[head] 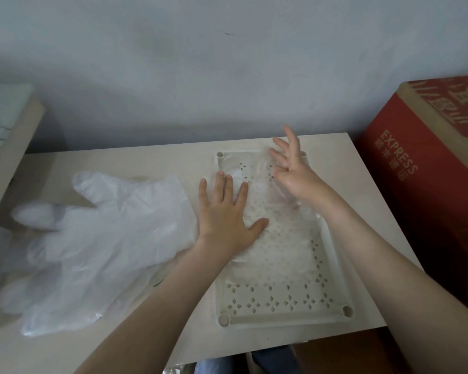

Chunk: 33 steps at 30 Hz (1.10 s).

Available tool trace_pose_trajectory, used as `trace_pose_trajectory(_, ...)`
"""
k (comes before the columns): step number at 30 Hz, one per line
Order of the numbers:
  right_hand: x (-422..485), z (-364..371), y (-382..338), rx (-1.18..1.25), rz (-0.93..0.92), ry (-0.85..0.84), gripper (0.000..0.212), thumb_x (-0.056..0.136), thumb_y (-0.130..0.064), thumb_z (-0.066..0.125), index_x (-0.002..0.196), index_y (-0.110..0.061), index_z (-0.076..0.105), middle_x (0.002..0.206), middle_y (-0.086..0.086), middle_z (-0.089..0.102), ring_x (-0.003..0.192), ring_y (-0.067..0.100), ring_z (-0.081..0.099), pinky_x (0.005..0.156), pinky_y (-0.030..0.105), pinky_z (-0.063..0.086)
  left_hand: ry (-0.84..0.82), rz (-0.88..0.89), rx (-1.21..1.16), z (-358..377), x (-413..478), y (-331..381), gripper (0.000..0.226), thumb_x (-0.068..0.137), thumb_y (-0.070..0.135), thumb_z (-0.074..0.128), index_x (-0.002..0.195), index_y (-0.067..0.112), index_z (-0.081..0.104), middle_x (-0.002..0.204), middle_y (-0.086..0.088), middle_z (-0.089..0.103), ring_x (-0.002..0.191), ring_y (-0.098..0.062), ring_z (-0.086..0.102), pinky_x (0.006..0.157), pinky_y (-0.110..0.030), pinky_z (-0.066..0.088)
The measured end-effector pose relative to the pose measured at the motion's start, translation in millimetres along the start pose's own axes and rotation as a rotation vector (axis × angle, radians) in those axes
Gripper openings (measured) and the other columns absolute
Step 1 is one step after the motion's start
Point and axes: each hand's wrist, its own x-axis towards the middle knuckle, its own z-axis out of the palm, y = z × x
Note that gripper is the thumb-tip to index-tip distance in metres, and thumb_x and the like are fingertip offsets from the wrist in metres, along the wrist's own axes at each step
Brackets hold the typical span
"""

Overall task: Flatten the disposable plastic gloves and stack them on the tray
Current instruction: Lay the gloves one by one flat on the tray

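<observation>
Your left hand (227,211) lies flat, palm down, on a clear glove (281,233) spread in the tray (281,319). Grip wide: fingers straight and splayed, thumb out to the right, pressing the plastic against the tray floor. The heel of the hand sits at the tray's left rim.

Your right hand (292,174) is raised over the far right part of the tray, tilted on edge. Grip wide: fingers spread and loose, curled round nothing. Crinkled plastic sits right under the palm; cannot tell if it touches.

The glove in the tray covers its far and middle part. The near rows of cut-out holes are bare. Cannot tell whether it is one glove or several layers.

A loose pile of gloves (106,230) lies on the surface (146,163) just left of the tray, fingers pointing left, rumpled, one edge under your left wrist.

The tray is cream, perforated, set lengthwise on the right half of the surface.

A red box (422,198) printed EXPRESS stands right of the surface. A grey wall (227,63) is behind. Blue jeans (214,365) show below the near edge.
</observation>
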Motion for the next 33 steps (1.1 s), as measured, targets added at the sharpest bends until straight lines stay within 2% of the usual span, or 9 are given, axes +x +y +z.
trace_pose_trajectory(3, -2.9, -13.0, 1.0, -0.144, -0.034, 0.15, 0.073, 0.091, 0.011, 0.03, 0.149, -0.029, 0.01, 0.139, -0.002, 0.037, 0.12, 0.007, 0.048, 0.085, 0.011, 0.04, -0.008, -0.003, -0.004, 0.9, 0.1, -0.8, 0.087, 0.085, 0.076, 0.006, 0.153, 0.023, -0.008, 0.16, -0.013, -0.01, 0.144, -0.03, -0.023, 0.114, -0.057, -0.011)
trace_pose_trajectory(5, -6.6, -25.4, 3.7, -0.29, -0.044, 0.204, 0.063, 0.09, 0.007, 0.033, 0.144, -0.026, 0.028, 0.124, -0.001, 0.05, 0.106, 0.011, 0.052, 0.086, 0.015, 0.04, -0.006, 0.0, -0.002, 0.9, -0.1, -1.2, 0.089, 0.084, 0.078, 0.005, 0.153, 0.024, -0.008, 0.16, -0.013, -0.01, 0.144, -0.03, -0.022, 0.114, -0.056, -0.01)
trace_pose_trajectory(9, -14.4, -40.3, 4.5, -0.605, 0.032, 0.082, 0.033, 0.092, -0.022, 0.057, 0.125, -0.026, 0.053, 0.106, -0.008, 0.059, 0.112, 0.016, 0.048, 0.101, 0.032, 0.029, -0.016, 0.002, 0.011, -0.4, -0.4, -0.1, 0.093, 0.08, 0.081, 0.002, 0.153, 0.023, -0.009, 0.16, -0.013, -0.009, 0.144, -0.03, -0.022, 0.114, -0.056, -0.01)
trace_pose_trajectory(13, -18.2, -32.7, 2.8, -0.715, 0.074, -0.018, 0.043, 0.084, -0.041, 0.067, 0.124, -0.032, 0.054, 0.103, -0.009, 0.059, 0.114, 0.012, 0.037, 0.089, 0.028, 0.018, -0.013, -0.005, 0.008, 0.2, -0.1, 0.5, 0.094, 0.08, 0.081, 0.003, 0.153, 0.023, -0.008, 0.16, -0.013, -0.008, 0.144, -0.03, -0.022, 0.115, -0.056, -0.01)
trace_pose_trajectory(17, -15.8, -20.2, 7.9, -0.816, 0.081, -0.016, 0.056, 0.084, -0.042, 0.067, 0.133, -0.029, 0.044, 0.101, -0.01, 0.053, 0.116, 0.015, 0.036, 0.094, 0.033, 0.02, -0.01, -0.002, 0.001, 0.8, 0.6, 0.9, 0.094, 0.08, 0.081, 0.005, 0.153, 0.023, -0.008, 0.16, -0.013, -0.008, 0.144, -0.03, -0.022, 0.115, -0.056, -0.008)
trace_pose_trajectory(21, -10.5, -19.3, 16.2, -0.95, 0.06, 0.122, 0.044, 0.091, -0.024, 0.054, 0.133, -0.023, 0.041, 0.119, -0.004, 0.056, 0.118, 0.021, 0.037, 0.088, 0.034, 0.017, 0.006, 0.002, 0.007, 2.6, 0.3, -0.2, 0.095, 0.08, 0.081, 0.004, 0.153, 0.022, -0.007, 0.16, -0.013, -0.006, 0.145, -0.03, -0.02, 0.115, -0.056, -0.008)
trace_pose_trajectory(24, -9.2, -26.1, 17.1, -0.947, 0.025, 0.257, 0.046, 0.089, -0.004, 0.044, 0.133, -0.019, 0.043, 0.118, -0.001, 0.059, 0.113, 0.025, 0.039, 0.081, 0.032, 0.017, 0.02, 0.005, 0.005, 3.4, 0.5, -0.2, 0.095, 0.079, 0.082, 0.003, 0.153, 0.022, -0.007, 0.161, -0.013, -0.005, 0.145, -0.031, -0.019, 0.116, -0.056, -0.005)
trace_pose_trajectory(28, -13.9, -42.1, 11.4, -0.771, 0.023, 0.424, 0.03, 0.098, -0.021, 0.044, 0.126, -0.014, 0.05, 0.116, 0.006, 0.059, 0.112, 0.028, 0.043, 0.09, 0.038, 0.029, 0.019, 0.007, 0.007, 3.3, 0.9, -0.3, 0.095, 0.079, 0.081, 0.002, 0.153, 0.022, -0.007, 0.161, -0.013, -0.005, 0.145, -0.031, -0.018, 0.116, -0.056, -0.005)
trace_pose_trajectory(33, -38.3, -56.2, 10.2, -0.671, 0.227, 0.064, 0.041, 0.08, -0.056, 0.064, 0.108, -0.028, 0.054, 0.11, -0.004, 0.044, 0.114, 0.017, 0.039, 0.1, 0.038, 0.036, 0.034, 0.003, -0.052, -0.6, -1.1, -0.7, 0.095, 0.078, 0.081, -0.001, 0.153, 0.023, -0.007, 0.161, -0.012, -0.008, 0.146, -0.029, -0.015, 0.116, -0.056, -0.005)
